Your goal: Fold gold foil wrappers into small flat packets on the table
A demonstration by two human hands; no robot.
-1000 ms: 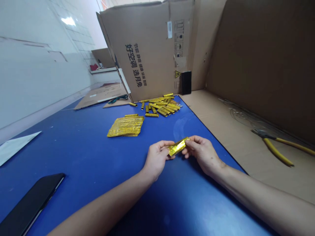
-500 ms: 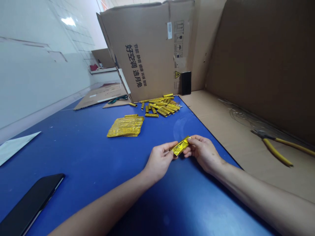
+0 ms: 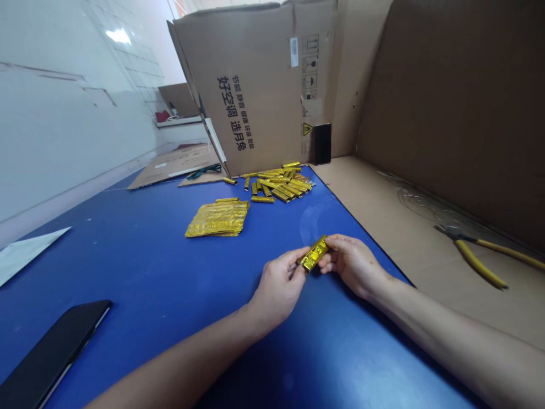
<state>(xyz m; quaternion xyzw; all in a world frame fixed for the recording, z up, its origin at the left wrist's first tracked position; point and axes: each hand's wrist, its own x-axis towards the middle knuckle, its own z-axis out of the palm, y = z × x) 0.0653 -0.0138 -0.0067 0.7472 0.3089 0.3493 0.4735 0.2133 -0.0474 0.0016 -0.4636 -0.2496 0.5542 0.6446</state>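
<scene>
Between both hands is a small shiny gold foil piece (image 3: 315,255), folded into a narrow strip and slanting up to the right. My left hand (image 3: 281,284) pinches its lower left end between thumb and fingers. At the upper right end, my right hand (image 3: 351,262) grips it the same way, other fingers curled beneath. Beyond the hands lies a loose heap of gold foil tubes (image 3: 281,184). Left of that heap sits a flat stack of gold foil sheets (image 3: 218,220), with one tube along its far edge.
A phone (image 3: 55,349) lies on the blue table (image 3: 162,272) at near left, with white paper (image 3: 29,253) behind. A large cardboard box (image 3: 264,85) stands at the back, a dark phone (image 3: 322,144) leaning on it. Yellow-handled pliers (image 3: 481,264) rest on cardboard at right.
The foil piece looks narrower and more folded over than before. My left hand has shifted slightly right along it; my right hand stays almost in place.
</scene>
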